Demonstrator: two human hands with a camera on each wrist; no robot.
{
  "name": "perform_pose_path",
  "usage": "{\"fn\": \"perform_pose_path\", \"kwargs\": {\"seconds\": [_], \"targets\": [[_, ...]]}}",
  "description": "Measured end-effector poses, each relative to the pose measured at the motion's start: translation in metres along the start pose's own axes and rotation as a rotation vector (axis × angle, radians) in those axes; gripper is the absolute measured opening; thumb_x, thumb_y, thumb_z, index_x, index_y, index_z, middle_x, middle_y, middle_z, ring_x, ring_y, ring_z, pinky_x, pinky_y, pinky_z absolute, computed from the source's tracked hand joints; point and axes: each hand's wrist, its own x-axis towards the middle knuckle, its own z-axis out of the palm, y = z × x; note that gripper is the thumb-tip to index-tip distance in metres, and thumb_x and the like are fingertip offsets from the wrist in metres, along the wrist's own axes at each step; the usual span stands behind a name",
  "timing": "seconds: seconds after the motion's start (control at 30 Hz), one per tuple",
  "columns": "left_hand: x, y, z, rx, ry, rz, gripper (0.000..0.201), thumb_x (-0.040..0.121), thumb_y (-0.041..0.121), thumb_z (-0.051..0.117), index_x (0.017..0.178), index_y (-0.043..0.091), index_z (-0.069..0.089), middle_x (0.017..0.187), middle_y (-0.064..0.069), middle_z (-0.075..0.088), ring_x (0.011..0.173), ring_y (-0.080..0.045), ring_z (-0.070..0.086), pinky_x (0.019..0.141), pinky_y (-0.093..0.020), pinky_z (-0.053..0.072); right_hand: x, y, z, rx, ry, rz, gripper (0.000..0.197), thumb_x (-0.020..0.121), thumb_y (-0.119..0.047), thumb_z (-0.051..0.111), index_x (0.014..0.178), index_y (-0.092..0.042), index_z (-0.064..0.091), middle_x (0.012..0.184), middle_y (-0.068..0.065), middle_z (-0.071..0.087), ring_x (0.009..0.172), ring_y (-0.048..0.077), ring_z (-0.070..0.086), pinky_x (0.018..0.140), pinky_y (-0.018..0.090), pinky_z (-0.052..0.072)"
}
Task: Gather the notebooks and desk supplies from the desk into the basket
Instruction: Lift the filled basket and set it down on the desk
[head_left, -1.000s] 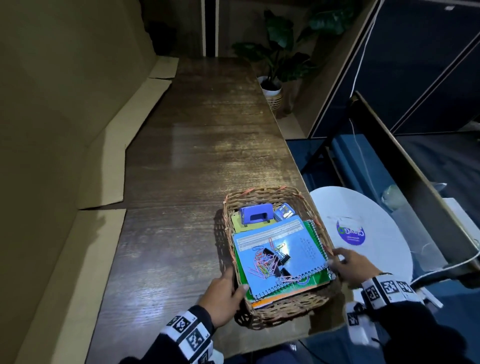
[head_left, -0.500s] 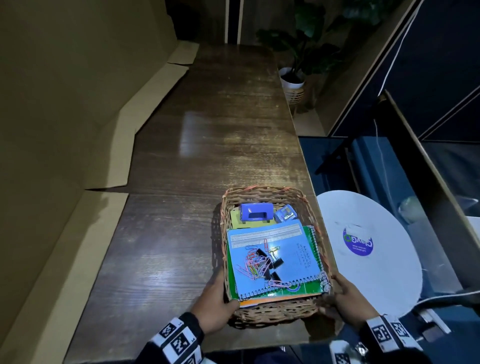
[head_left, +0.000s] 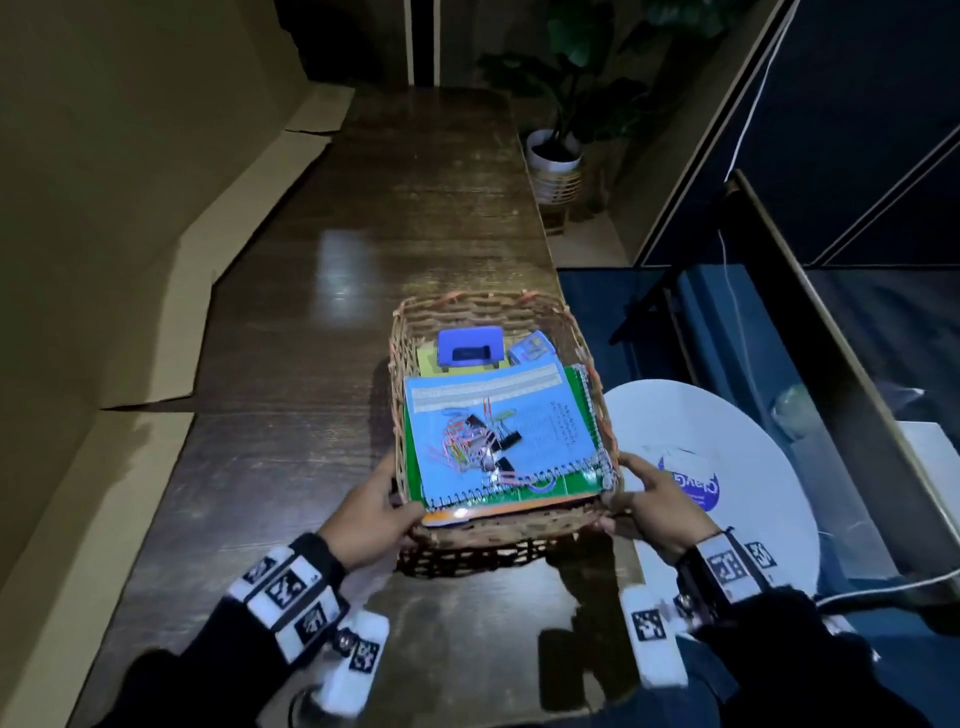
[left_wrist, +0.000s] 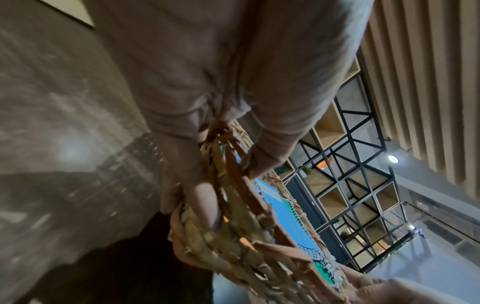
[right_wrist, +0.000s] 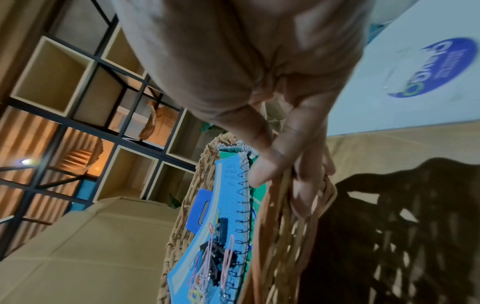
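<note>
A wicker basket (head_left: 470, 307) is held above the dark wooden desk (head_left: 322, 364), its shadow showing beneath it. My left hand (head_left: 371, 506) grips its near left corner, thumb over the rim (left_wrist: 262, 160). My right hand (head_left: 652, 501) grips the near right corner, thumb inside on the rim (right_wrist: 262, 170). Inside lies a stack of spiral notebooks, blue (head_left: 540, 415) on top of green (head_left: 571, 480) and orange. Paper clips and black binder clips (head_left: 478, 444) sit on the blue cover. A blue hole punch (head_left: 470, 349) and a small blue box (head_left: 529, 347) lie at the far end.
Cardboard sheets (head_left: 156, 332) line the wall and desk's left side. A round white table (head_left: 727, 467) with a blue logo stands right of the desk. A potted plant (head_left: 553, 161) sits beyond the desk's far right edge. A white cable (head_left: 883, 584) runs at the right.
Both hands have taken a firmer grip on the near corners and lifted the basket off the desk toward me; earlier it rested on the surface.
</note>
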Motion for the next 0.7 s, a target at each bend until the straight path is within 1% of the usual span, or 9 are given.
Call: {"fn": "perform_pose_path", "kwargs": {"seconds": [0.07,0.17,0.27,0.37,0.43,0.5,0.53,0.63,0.7], "targets": [[0.016,0.025,-0.005,0.003,0.023,0.029,0.058,0.085,0.000,0.060,0.123,0.038,0.037,0.110,0.021,0.061,0.088,0.013,0.062,0.100,-0.034,0.049,0.009,-0.023,-0.002,0.004,-0.012,-0.039,0.050,0.086,0.021,0.039,0.120,-0.015,0.051,0.094,0.019,0.063,0.061,0.026,0.067,0.053,0.025,0.059],[0.045,0.059,-0.013,0.000,0.061,0.041,0.055,0.086,-0.005,0.056,0.130,0.024,0.042,0.111,0.004,0.062,0.079,-0.005,0.062,0.078,-0.026,0.053,0.028,-0.056,-0.006,0.029,-0.020,-0.081,0.051,0.087,0.021,0.037,0.123,-0.013,0.050,0.105,0.025,0.063,0.062,0.028,0.070,0.051,0.025,0.059],[0.084,0.077,-0.021,-0.019,0.101,0.024,0.054,0.086,-0.007,0.053,0.135,0.012,0.041,0.124,-0.012,0.063,0.079,-0.021,0.065,0.068,-0.034,0.059,0.057,-0.087,-0.008,0.053,-0.014,-0.105,0.050,0.088,0.020,0.037,0.127,-0.010,0.047,0.121,0.026,0.056,0.057,0.027,0.069,0.044,0.021,0.054],[0.126,0.086,-0.027,-0.021,0.153,0.001,0.048,0.088,-0.006,0.052,0.131,0.011,0.044,0.118,-0.016,0.064,0.065,-0.017,0.065,0.042,-0.023,0.055,0.090,-0.112,-0.009,0.054,0.007,-0.111,0.054,0.087,0.020,0.036,0.132,-0.008,0.044,0.129,0.028,0.052,0.069,0.034,0.065,0.041,0.020,0.052],[0.152,0.093,-0.028,0.003,0.188,-0.012,0.044,0.088,-0.006,0.051,0.128,0.012,0.046,0.115,-0.014,0.065,0.062,-0.016,0.063,0.040,-0.022,0.053,0.111,-0.125,-0.009,0.050,0.024,-0.106,0.053,0.086,0.020,0.036,0.130,-0.008,0.045,0.131,0.028,0.052,0.072,0.036,0.067,0.040,0.020,0.051],[0.175,0.095,-0.025,0.065,0.222,-0.046,0.039,0.089,-0.004,0.049,0.125,0.012,0.047,0.110,-0.010,0.064,0.062,-0.020,0.061,0.037,-0.020,0.049,0.127,-0.134,-0.008,0.042,0.043,-0.093,0.053,0.087,0.020,0.036,0.130,-0.009,0.045,0.132,0.026,0.052,0.095,0.045,0.063,0.038,0.020,0.051],[0.185,0.096,-0.022,0.098,0.256,-0.065,0.036,0.089,-0.003,0.049,0.123,0.010,0.048,0.110,-0.007,0.063,0.068,-0.023,0.062,0.040,-0.018,0.050,0.134,-0.138,-0.006,0.030,0.058,-0.084,0.053,0.087,0.019,0.036,0.131,-0.009,0.045,0.133,0.024,0.052,0.104,0.047,0.059,0.036,0.020,0.050],[0.213,0.091,-0.013,0.180,0.371,-0.133,0.036,0.088,-0.002,0.051,0.124,0.003,0.051,0.121,-0.013,0.064,0.101,-0.033,0.063,0.079,-0.032,0.055,0.158,-0.143,0.001,-0.025,0.129,-0.060,0.057,0.086,0.020,0.039,0.133,-0.011,0.044,0.134,0.018,0.052,0.105,0.048,0.058,0.032,0.020,0.048],[0.229,0.088,-0.011,0.199,0.394,-0.161,0.036,0.087,-0.002,0.052,0.123,0.002,0.052,0.122,-0.018,0.063,0.107,-0.035,0.061,0.087,-0.038,0.050,0.172,-0.145,0.003,-0.042,0.148,-0.058,0.056,0.086,0.020,0.040,0.133,-0.010,0.045,0.135,0.019,0.051,0.109,0.048,0.057,0.032,0.020,0.048]]}}
